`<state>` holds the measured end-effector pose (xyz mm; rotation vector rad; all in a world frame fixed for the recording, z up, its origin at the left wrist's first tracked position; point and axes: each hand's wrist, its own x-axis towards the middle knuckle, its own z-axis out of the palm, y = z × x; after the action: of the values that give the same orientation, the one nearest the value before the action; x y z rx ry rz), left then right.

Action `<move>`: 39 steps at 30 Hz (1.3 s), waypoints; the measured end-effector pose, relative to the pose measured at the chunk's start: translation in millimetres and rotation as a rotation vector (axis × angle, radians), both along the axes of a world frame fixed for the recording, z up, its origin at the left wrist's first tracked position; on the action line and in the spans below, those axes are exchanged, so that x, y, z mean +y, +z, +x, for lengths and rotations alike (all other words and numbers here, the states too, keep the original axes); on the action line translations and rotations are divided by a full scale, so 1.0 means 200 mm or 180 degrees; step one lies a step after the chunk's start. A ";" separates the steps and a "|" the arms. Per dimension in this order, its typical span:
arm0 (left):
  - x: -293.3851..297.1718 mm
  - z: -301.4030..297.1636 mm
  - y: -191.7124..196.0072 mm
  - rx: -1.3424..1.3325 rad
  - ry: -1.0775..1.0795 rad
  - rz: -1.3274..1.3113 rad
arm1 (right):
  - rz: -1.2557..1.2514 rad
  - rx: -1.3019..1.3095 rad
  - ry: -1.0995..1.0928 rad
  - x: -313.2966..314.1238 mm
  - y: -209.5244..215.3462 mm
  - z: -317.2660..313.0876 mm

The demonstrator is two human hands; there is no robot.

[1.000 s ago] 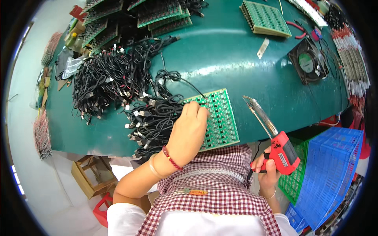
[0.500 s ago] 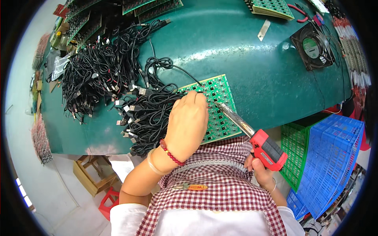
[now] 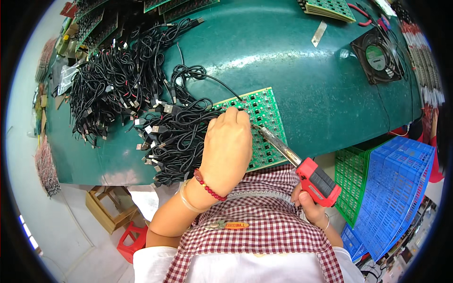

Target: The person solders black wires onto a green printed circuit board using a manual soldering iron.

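Red soldering iron [image 3: 319,182] tilts, clamped in right hand's [image 3: 310,207] grip; left hand [image 3: 227,144] arches over board [image 3: 266,113], grip too hidden to tell.

circuit board [image 3: 266,112]: green | soldering iron [image 3: 318,182]: red, black, silver | cables [image 3: 186,135]: black | apron [image 3: 266,220]: maroon-white check | tabletop [image 3: 323,101]: dark green
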<state>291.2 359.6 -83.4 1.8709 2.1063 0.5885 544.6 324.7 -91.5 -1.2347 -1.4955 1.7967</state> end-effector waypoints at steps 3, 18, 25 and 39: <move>0.00 0.00 0.00 0.0056 0.0018 -0.0047 | -0.0075 0.0032 0.0077 -0.01 -0.02 0.03; 0.00 0.00 0.03 0.0199 0.0015 -0.0210 | -0.0152 0.0302 -0.0135 -0.07 -0.06 0.09; -0.01 -0.01 0.04 -0.0205 0.0098 -0.0063 | -0.0166 0.0318 -0.0076 -0.09 -0.06 0.10; 0.02 -0.03 0.03 -0.0042 -0.0153 -0.0032 | -0.0348 0.0274 -0.0022 -0.11 -0.05 0.06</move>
<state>284.5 363.3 -78.2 1.9013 2.0461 0.5768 556.0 302.4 -101.7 -1.1961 -1.3602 1.9242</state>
